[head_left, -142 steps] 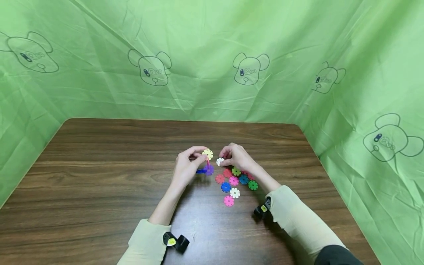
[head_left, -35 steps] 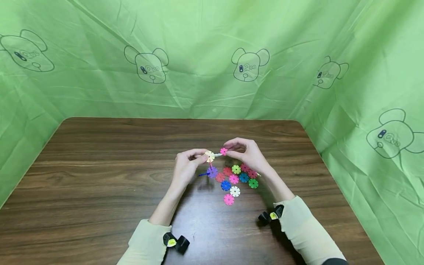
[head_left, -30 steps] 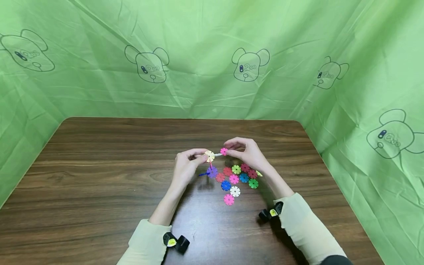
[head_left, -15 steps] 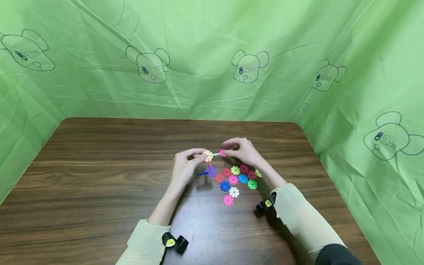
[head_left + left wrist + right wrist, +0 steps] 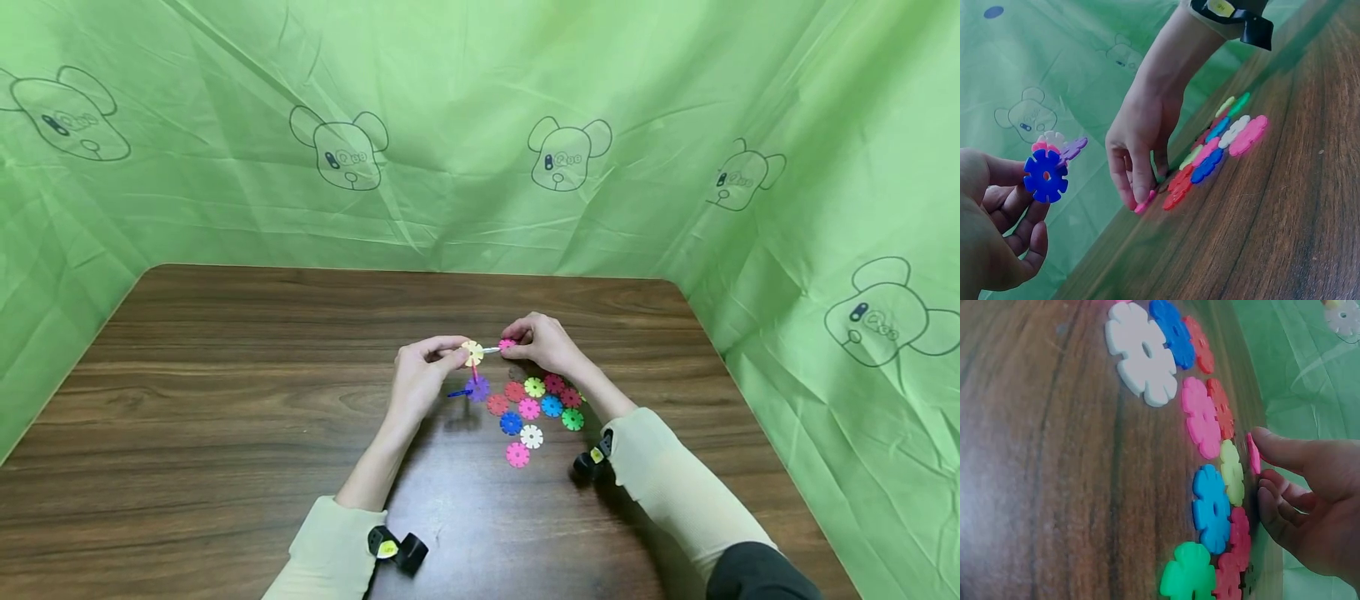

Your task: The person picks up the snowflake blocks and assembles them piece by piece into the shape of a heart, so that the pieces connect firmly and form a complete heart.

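My left hand [image 5: 422, 375] pinches a pale yellow notched flower disc [image 5: 472, 353] between thumb and fingers. Below it hang a pink disc seen edge-on, a purple disc [image 5: 477, 389] and a blue disc [image 5: 1045, 176], slotted together. A white disc [image 5: 491, 350] juts rightward from the yellow one, edge-on in the head view. Thumb and fingertips of my right hand [image 5: 543, 343] pinch a loose pink disc [image 5: 1254, 454]. In the head view this disc lines up with the white disc's right end; both wrist views show a gap between it and the joined discs.
Several loose discs lie flat in a cluster below my right hand, among them a white disc [image 5: 531, 437], a green disc [image 5: 572, 419] and a pink disc [image 5: 517, 454]. The wooden table [image 5: 225, 417] backs onto a green curtain [image 5: 465, 225].
Earlier my right hand held the white disc; that disc now sits on the yellow one and the right hand holds pink. Lately the right forearm has shifted left and its fingers have drawn closer.
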Tool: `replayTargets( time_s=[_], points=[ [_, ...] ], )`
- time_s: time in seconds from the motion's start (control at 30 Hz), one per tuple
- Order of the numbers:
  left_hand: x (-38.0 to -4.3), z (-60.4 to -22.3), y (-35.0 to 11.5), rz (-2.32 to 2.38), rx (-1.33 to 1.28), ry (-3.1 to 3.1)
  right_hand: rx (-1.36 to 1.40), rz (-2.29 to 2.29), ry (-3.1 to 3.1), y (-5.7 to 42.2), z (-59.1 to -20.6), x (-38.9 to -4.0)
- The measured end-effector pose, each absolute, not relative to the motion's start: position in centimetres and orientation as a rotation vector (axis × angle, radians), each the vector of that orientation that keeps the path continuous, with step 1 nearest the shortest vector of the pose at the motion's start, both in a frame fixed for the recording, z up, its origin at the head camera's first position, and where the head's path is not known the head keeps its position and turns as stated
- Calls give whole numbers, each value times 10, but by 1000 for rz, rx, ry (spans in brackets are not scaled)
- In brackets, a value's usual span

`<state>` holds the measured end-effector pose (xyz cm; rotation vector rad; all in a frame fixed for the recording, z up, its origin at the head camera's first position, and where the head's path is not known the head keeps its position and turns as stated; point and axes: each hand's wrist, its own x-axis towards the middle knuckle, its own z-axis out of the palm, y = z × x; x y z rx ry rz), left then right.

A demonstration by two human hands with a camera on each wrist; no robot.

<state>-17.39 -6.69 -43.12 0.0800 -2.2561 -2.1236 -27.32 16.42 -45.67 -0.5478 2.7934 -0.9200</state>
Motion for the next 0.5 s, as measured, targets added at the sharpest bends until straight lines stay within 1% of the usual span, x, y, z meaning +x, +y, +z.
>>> replayTargets(
  time_s=[0.2,0.5],
  points=[
    [-173,-429,-67,-2119,67,-2255,-536,-916,2830,161,-456,-273],
    [-173,-428,-69,-1928,-26,-2301,-452,-1191,2792,165,-457,-270]
  ],
)
